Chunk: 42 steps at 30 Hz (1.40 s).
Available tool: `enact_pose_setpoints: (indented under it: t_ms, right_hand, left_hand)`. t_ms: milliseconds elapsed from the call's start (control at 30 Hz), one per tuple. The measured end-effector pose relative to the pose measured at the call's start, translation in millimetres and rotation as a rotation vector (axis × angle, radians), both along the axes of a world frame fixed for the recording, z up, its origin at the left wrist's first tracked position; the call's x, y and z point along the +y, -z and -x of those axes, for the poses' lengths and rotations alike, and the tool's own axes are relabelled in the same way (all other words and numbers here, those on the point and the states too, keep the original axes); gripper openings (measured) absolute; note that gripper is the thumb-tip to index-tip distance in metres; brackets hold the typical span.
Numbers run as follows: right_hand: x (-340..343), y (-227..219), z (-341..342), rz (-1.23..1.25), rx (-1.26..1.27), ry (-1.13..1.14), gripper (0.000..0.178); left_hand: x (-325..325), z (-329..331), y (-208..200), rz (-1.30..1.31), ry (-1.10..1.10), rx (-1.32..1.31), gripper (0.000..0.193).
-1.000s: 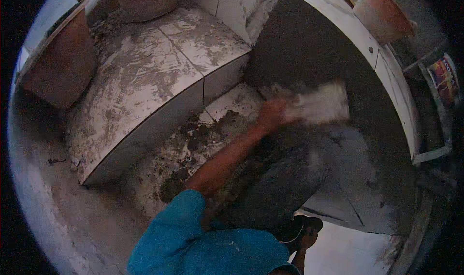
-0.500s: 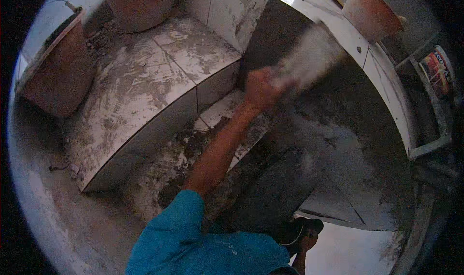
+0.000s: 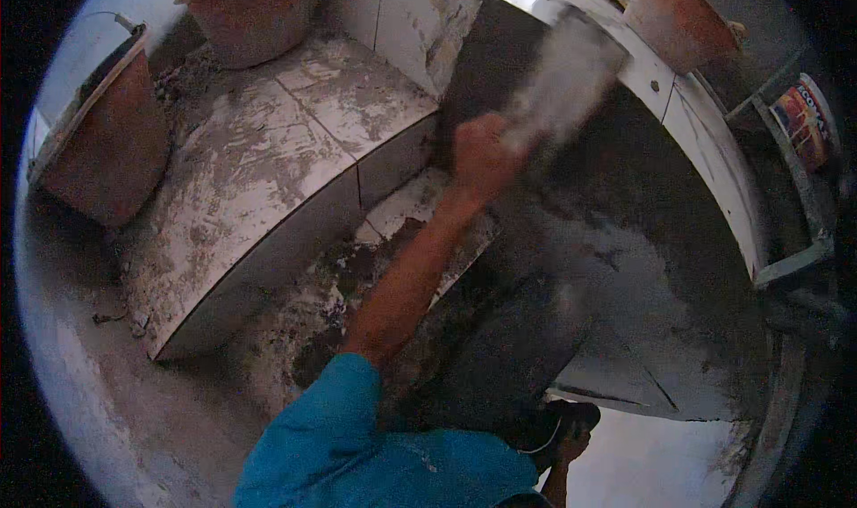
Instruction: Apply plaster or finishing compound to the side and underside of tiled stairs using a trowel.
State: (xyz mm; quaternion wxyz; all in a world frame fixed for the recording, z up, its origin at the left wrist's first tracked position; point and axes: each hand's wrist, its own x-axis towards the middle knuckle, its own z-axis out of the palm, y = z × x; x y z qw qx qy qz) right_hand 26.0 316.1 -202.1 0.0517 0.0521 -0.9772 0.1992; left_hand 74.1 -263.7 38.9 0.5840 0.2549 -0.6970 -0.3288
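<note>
Trowel [image 3: 571,70] is held in the right hand [image 3: 482,155], grip closed tight round its handle. Blade is blurred, raised above the hand against the dark wet wall [image 3: 625,240], near the white tile edge [image 3: 705,142] at the top of that wall. Arm in a blue sleeve [image 3: 357,445] is stretched up to the wall. Left of the wall, a tiled step [image 3: 268,187] smeared with mortar is seen, two buckets [image 3: 107,142] beyond it. Left hand [image 3: 567,441] is partly seen below the wall; its grip cannot be told.
</note>
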Motion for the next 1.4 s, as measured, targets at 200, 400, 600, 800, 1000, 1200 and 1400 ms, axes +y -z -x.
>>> enact_pose_setpoints:
  t_ms: [200,400,600,800,1000,1200,1400]
  right_hand:
    - [10.0,4.2,1.7,-0.122,0.110,-0.069,0.037]
    - [18.4,9.1,3.6,-0.024,0.044,-0.085,0.035]
    - [24.4,15.5,5.9,-0.011,0.163,-0.117,0.029]
    - [-1.9,-14.1,6.7,-0.005,0.034,-0.093,0.032]
    - [-7.9,-14.5,-9.6,0.202,0.104,-0.174,0.036]
    - [-14.4,-19.7,-10.8,-0.092,0.015,-0.076,0.035]
    - [-2.7,-9.8,-1.5,-0.087,0.168,-0.210,0.035]
  left_hand:
    - [4.2,6.3,34.9,0.134,0.019,-0.084,0.037]
    - [-39.0,-3.4,44.4,0.023,-0.198,-0.055,0.045]
    - [-3.5,-1.1,-32.1,-0.016,-0.098,0.047,0.046]
    - [62.2,28.7,1.8,0.243,-0.032,0.183,0.029]
    - [-23.3,-14.6,56.8,-0.113,-0.124,-0.052,0.048]
    - [-13.2,13.0,65.3,-0.016,0.078,-0.096,0.051]
    - [15.3,1.1,67.5,0.064,-0.022,-0.228,0.050]
